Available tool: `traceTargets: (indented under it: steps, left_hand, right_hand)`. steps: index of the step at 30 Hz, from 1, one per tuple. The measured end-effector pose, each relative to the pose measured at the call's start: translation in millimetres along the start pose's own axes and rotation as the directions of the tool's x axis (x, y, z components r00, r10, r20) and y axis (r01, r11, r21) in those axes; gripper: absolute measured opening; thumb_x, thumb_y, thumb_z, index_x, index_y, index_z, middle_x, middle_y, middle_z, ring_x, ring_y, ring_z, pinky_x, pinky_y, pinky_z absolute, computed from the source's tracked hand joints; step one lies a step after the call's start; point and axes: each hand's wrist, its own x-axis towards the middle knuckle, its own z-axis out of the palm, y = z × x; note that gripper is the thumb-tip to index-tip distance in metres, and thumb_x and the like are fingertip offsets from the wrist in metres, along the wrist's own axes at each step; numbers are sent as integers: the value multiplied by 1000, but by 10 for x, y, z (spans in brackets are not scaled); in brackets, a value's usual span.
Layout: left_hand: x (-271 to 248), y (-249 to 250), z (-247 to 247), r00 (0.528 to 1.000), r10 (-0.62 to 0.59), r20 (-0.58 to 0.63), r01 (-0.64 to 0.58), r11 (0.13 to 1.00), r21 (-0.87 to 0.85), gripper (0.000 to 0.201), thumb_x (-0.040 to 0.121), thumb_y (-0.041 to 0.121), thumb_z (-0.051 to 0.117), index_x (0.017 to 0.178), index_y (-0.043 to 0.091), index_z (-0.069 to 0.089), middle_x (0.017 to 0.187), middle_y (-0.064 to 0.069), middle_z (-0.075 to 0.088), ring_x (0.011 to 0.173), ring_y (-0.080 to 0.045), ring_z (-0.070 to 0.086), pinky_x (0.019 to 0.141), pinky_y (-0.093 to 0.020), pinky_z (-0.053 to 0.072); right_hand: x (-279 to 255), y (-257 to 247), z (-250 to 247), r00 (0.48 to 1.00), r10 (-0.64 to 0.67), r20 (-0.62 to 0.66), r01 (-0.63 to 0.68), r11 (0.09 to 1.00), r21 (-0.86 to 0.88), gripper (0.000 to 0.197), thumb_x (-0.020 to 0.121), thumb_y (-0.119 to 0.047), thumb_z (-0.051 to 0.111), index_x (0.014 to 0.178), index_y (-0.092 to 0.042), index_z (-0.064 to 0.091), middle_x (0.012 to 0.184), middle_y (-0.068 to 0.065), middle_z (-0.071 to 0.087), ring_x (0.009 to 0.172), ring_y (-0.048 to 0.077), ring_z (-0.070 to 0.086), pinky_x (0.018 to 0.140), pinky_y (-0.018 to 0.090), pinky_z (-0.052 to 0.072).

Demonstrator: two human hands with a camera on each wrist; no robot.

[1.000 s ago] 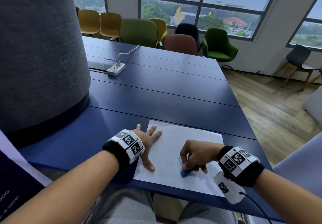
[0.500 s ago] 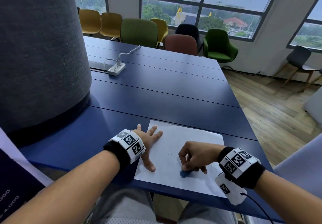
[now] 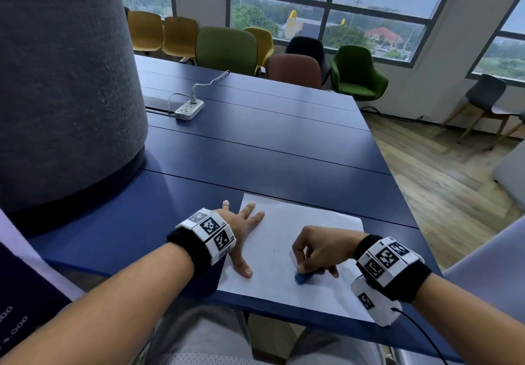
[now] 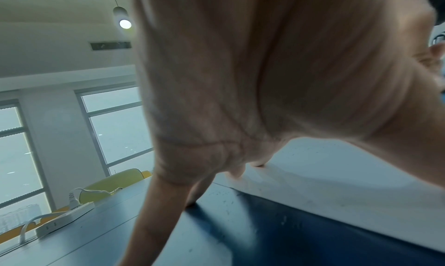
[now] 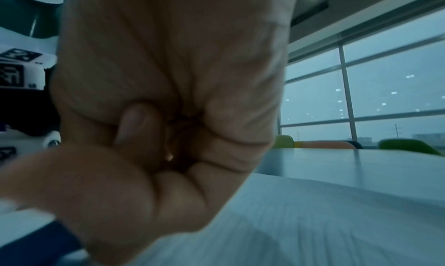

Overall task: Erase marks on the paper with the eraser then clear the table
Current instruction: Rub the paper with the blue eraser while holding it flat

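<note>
A white sheet of paper (image 3: 287, 236) lies at the near edge of the blue table (image 3: 255, 148), with faint specks across its middle. My left hand (image 3: 241, 231) lies flat with fingers spread on the paper's left edge, pressing it down; in the left wrist view the paper (image 4: 337, 175) shows under the palm. My right hand (image 3: 315, 253) is curled and pinches a small blue eraser (image 3: 302, 277) against the near part of the sheet. In the right wrist view the curled fingers (image 5: 168, 156) fill the frame and a blue bit of the eraser (image 5: 48, 237) shows at the lower left.
A large grey felt-covered column (image 3: 62, 80) stands on the table's left side. A white power strip (image 3: 189, 108) with its cable lies farther back. Coloured chairs (image 3: 227, 46) line the far edge under the windows. Wooden floor opens to the right.
The right hand with the eraser has shifted slightly over the near part of the paper. The left hand has stayed flat on the sheet's left edge.
</note>
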Motion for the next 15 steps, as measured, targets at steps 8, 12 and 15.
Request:
traceTargets:
  steps: [8,12,15]
  left_hand:
    - [24,-15,8,1000,8,4,-8,1000,-14,138,65,64,80,150,37,-24,160,9,-28,142,-48,-23,116,-65,9]
    - [18,-15,-1,1000,1,7,-1,1000,-9,137,65,65,80,150,38,-25,160,11,-28,143,-48,-22,116,-65,11]
    - [19,-11,-1,1000,3,14,-3,1000,-15,137,64,65,80,150,38,-25,159,11,-28,143,-48,-23,116,-65,10]
  right_hand:
    - [115,50,-97,1000,12,-29,-11,999,34,18,86,-17,66,69,-14,60,61,6,57,51,19,51,43,26,48]
    - [273,36,-211,965,52,-258,-24,993,112,19,87,-13,65,69,-9,60,60,7,58,44,15,52,39,24,48]
    - [394,69,-226,898,74,-433,-3,987,163,20,90,-14,63,73,-7,57,65,10,62,44,19,56,37,24,47]
